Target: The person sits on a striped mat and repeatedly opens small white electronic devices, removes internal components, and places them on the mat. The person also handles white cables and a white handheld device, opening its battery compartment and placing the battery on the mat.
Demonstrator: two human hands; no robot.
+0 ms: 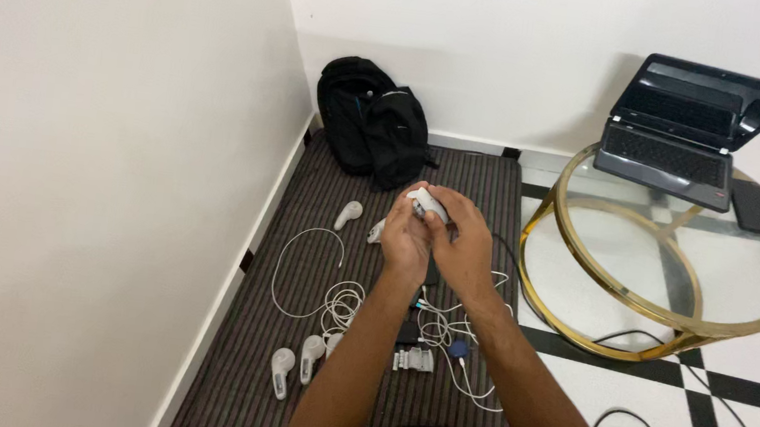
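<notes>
Hands (left hand [406,238], right hand [464,241]) cup white device [427,202].

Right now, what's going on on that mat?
A person sits over a dark striped mat and holds a small white handheld device in both hands, the left hand and the right hand closed around it. More white devices of the same kind and a tangle of white cables lie on the mat. A black backpack leans in the corner. An open laptop stands on a round glass table to the right.
</notes>
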